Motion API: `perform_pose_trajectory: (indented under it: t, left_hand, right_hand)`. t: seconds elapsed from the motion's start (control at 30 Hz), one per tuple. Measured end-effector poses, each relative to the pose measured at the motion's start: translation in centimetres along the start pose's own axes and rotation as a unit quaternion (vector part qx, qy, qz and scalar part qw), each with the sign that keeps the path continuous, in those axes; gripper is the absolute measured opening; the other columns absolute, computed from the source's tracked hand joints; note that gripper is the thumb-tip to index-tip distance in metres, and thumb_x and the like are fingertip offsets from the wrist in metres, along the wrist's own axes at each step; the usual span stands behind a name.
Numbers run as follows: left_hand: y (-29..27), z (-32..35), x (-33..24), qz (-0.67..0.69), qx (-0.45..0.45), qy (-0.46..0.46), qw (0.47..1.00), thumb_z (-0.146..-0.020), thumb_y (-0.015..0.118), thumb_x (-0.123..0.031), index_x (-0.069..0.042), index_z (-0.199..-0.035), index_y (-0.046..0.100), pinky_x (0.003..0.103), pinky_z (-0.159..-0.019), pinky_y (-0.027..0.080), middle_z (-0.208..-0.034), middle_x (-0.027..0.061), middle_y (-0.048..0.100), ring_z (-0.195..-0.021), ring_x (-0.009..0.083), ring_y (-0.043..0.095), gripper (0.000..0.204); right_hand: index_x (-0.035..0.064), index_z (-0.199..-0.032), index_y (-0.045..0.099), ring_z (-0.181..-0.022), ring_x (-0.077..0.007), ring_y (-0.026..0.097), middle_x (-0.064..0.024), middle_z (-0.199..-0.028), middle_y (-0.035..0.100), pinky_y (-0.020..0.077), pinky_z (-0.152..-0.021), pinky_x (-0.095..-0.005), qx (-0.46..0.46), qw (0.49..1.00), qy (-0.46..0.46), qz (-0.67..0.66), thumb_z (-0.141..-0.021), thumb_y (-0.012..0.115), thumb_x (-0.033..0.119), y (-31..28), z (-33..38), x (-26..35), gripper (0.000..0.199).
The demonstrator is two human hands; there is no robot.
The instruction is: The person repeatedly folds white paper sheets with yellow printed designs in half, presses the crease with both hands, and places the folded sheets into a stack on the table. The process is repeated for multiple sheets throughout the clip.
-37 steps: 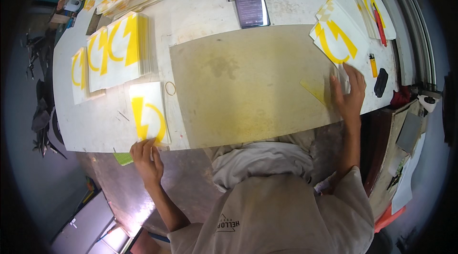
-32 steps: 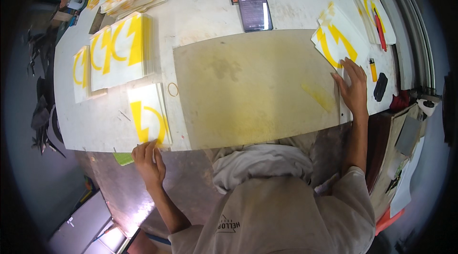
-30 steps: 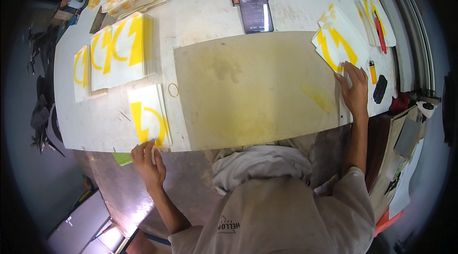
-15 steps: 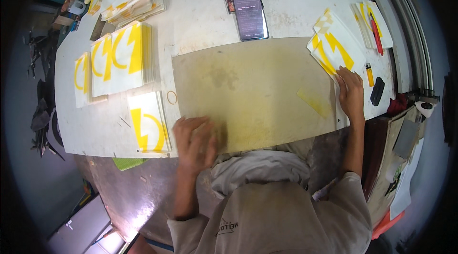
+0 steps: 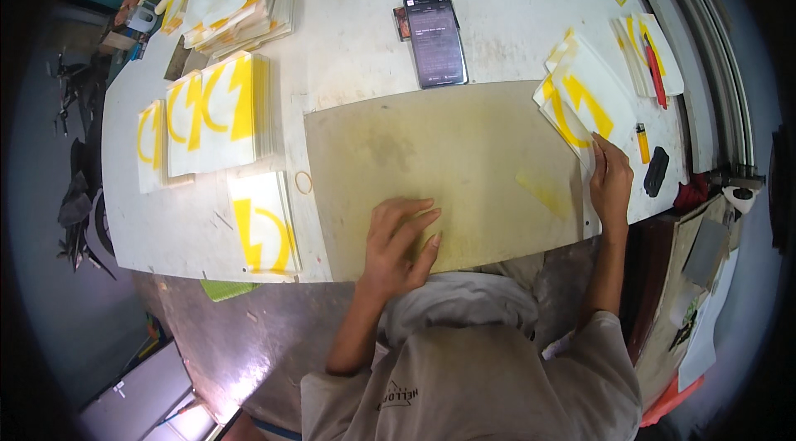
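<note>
Just beside the right hand (image 5: 612, 182): orange lighter (image 5: 642, 143), black object (image 5: 656, 172).

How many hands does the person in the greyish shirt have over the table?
2: the left hand over the tan mat, the right hand at the yellow-printed sheets.

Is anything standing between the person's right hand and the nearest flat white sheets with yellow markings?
Nothing visible: the right hand meets the near end of those flat white sheets with yellow markings. The slim yellow lighter lies right of the hand.
</note>
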State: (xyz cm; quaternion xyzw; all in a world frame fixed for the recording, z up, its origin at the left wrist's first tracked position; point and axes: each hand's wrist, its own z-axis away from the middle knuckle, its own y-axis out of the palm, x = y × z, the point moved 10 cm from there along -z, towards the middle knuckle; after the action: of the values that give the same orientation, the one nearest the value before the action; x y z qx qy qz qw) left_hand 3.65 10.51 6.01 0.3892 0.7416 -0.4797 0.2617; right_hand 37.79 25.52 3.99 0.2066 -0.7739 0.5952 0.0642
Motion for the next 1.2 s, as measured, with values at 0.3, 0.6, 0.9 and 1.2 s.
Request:
perform_pose_trajectory:
  t: [0.3,0.6,0.9,1.2]
  left_hand:
    - [1.3,0.4,3.7,0.235,-0.009,-0.169,0.957,-0.093,0.07,-0.032,0.002,-0.128,0.065,0.04,-0.099,0.05,-0.123,0.0159,0.068,-0.114,0.0316,0.065,0.05]
    - [0.0,3.3,10.6,0.322,-0.059,-0.411,0.851,-0.108,0.058,-0.022,0.005,-0.127,0.067,0.028,-0.092,0.05,-0.115,0.0058,0.072,-0.103,0.0108,0.063,0.034]
    - [0.2,4.3,8.7,0.481,-0.091,-0.344,0.801,-0.108,0.057,-0.02,0.006,-0.126,0.064,0.038,-0.094,0.054,-0.12,0.0126,0.071,-0.108,0.02,0.067,0.033]
    - [0.4,5.9,9.6,0.401,-0.061,-0.435,0.804,-0.111,0.052,-0.023,0.005,-0.122,0.067,0.03,-0.088,0.053,-0.116,0.0083,0.071,-0.102,0.0115,0.066,0.033]
  right_hand:
    - [-0.0032,-0.108,0.071,-0.104,-0.0346,0.071,-0.0178,-0.114,0.074,0.0495,-0.098,-0.0556,-0.225,0.959,-0.17,0.035,-0.098,0.061,0.002,-3.5,3.3,8.4,0.015]
    - [0.0014,-0.119,0.07,-0.129,-0.0314,0.06,-0.0183,-0.133,0.065,0.0423,-0.111,-0.0558,0.146,0.929,-0.292,-0.176,-0.089,0.077,0.014,4.6,10.7,21.0,0.033]
    - [-0.0026,-0.107,0.069,-0.086,-0.003,0.057,0.0009,-0.095,0.069,0.0461,-0.077,-0.0215,0.117,0.83,0.189,-0.511,-0.1,0.07,0.009,6.7,7.2,11.4,0.013]
    - [0.0,-0.094,0.069,-0.078,-0.0021,0.054,0.0047,-0.083,0.064,0.0441,-0.071,-0.0209,0.127,0.801,0.233,-0.537,-0.099,0.07,0.007,5.9,7.5,12.0,0.009]
